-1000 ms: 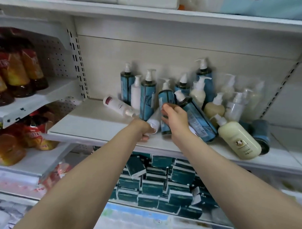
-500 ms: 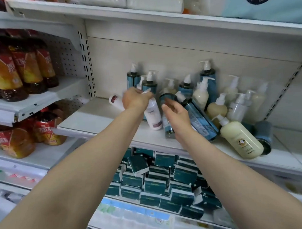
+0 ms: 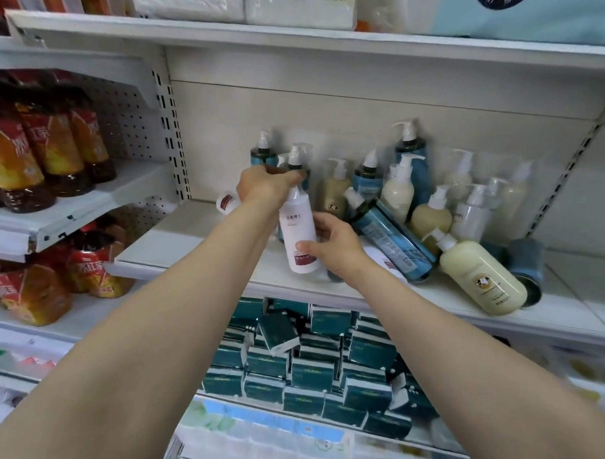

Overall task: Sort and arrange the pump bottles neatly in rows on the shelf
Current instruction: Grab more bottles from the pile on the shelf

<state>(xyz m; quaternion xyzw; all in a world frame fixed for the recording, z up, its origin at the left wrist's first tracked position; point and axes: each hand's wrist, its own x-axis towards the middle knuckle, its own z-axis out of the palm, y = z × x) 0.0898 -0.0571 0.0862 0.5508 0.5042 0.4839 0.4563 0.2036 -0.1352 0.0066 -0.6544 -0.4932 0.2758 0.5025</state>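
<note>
A white pump bottle with a dark red label (image 3: 299,234) stands upright above the front of the white shelf (image 3: 178,240). My left hand (image 3: 265,186) grips its pump top from above. My right hand (image 3: 332,243) holds its lower body, thumb across the label. Behind, teal bottles (image 3: 408,157), cream bottles (image 3: 397,191) and clear ones (image 3: 472,213) stand jumbled. One teal bottle (image 3: 394,240) leans over, a large cream bottle (image 3: 481,276) lies on its side, and a small white bottle (image 3: 226,201) lies behind my left wrist.
A teal bottle (image 3: 527,269) lies at the shelf's right end. Red and orange drink bottles (image 3: 48,149) fill the left shelves. Dark green boxes (image 3: 298,360) are piled on the shelf below. Packs sit on the top shelf (image 3: 287,34).
My left hand lifted the white bottle from the shelf front and stood it upright. My right hand let go of the teal bottle and took the white bottle's lower body.
</note>
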